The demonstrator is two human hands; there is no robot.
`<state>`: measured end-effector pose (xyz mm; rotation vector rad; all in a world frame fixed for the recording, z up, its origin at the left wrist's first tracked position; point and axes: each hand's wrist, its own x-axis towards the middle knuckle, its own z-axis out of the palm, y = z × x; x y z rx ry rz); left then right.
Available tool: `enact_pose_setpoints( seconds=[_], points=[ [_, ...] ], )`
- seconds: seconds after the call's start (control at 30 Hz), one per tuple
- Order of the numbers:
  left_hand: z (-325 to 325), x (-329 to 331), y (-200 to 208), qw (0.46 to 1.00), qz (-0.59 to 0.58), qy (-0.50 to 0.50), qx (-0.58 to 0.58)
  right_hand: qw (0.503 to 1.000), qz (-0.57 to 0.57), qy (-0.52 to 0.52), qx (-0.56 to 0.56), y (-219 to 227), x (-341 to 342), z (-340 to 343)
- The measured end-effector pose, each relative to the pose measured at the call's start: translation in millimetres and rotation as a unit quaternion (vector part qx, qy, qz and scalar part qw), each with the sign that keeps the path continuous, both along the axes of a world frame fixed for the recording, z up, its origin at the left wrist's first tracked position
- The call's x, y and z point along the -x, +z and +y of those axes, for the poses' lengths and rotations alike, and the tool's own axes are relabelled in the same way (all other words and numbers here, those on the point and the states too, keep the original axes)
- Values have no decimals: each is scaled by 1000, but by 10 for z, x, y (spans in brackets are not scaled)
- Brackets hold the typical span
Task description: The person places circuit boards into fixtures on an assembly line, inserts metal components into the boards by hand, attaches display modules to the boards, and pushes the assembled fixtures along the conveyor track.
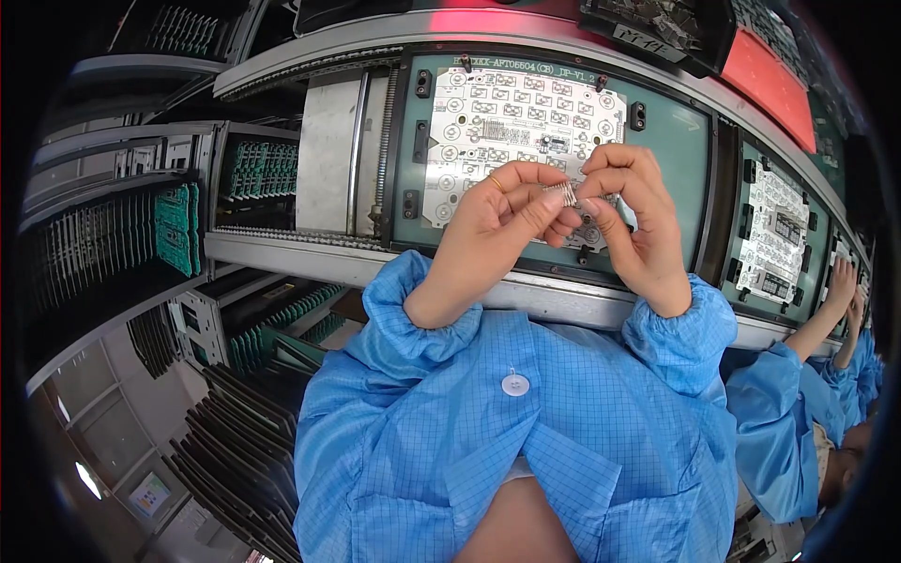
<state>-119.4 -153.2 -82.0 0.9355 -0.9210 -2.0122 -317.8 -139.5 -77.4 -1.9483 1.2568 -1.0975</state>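
My left hand (493, 225) is closed in a pinch around a small bunch of thin, silvery wire-like pins (567, 193), possibly component leads; their exact kind is too small to tell. My right hand (638, 220) meets it from the right, thumb and fingertips bent together at the bunch's end. Whatever lies between those right fingertips cannot be made out. Both hands are raised over a white circuit board (441, 178), which carries printed symbols and a few mounted parts. That board lies on a green carrier plate (671, 174) with black clamps, and my hands hide its lower middle.
Metal conveyor rails (310, 261) run along the bench's near and far sides. A second white board (774, 230) sits in a carrier to the right, with a co-worker's hand (840, 284) beyond it. Racks of green boards (178, 230) stand left. A black bin (657, 28) is at the back.
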Motion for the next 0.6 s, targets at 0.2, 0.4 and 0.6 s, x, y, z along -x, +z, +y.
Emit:
enact_pose_setpoints(
  seconds=[0.2,0.4,0.6],
  points=[
    [11,23,-41,999,13,-34,3,1000,-14,-14,13,-7,-35,9],
    [12,25,-50,996,40,-81,-9,999,-21,-27,37,-50,-43,20],
    [20,37,-22,996,44,-75,-3,989,-140,-28,-29,-56,-72,49]
  ],
)
